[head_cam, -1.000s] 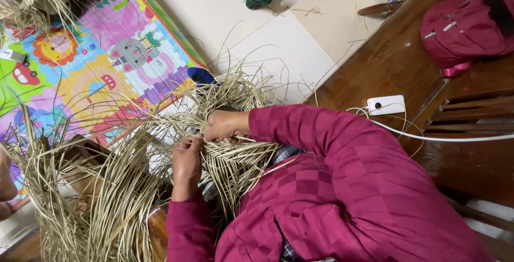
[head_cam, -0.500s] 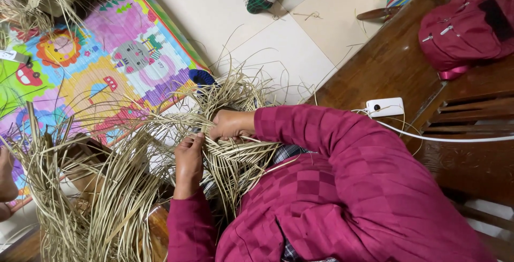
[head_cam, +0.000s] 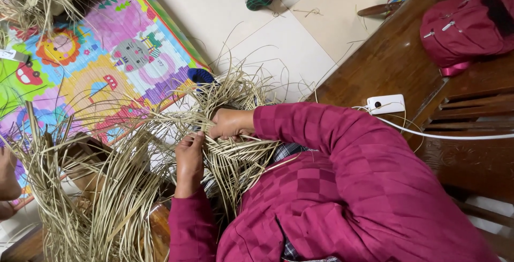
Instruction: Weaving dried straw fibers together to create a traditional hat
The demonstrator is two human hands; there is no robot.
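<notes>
Plainly, both hands are buried in a half-woven piece of dry straw (head_cam: 235, 157) that lies across the lap, with loose ends spraying outward from the fingers on every side. The left hand (head_cam: 190, 157) has its fingers curled down and pinching a few flat strands at the edge of the woven patch; the right hand (head_cam: 230, 124), just beyond it and nearly touching, is closed over strands too, though its fingertips are hidden under the straw, so how tightly it grips cannot be told. The strands look pale, stiff and brittle, flat like split reed, crossing in a diagonal plait near the fingers and going ragged further out. A sharp bend at the fingertips could crack one, and a slackened pinch could let the last crossings spring apart, since the ends are unsecured. The tangle of free stalks (head_cam: 101, 208) left of the left hand could also snag a strand being pulled through. Past the fingers lie a bright cartoon-printed play mat (head_cam: 101, 58) and smooth cream floor tiles (head_cam: 257, 37); to the right are a dark wooden bench (head_cam: 396, 64), a white power strip (head_cam: 386, 103) and a maroon backpack (head_cam: 471, 24).
</notes>
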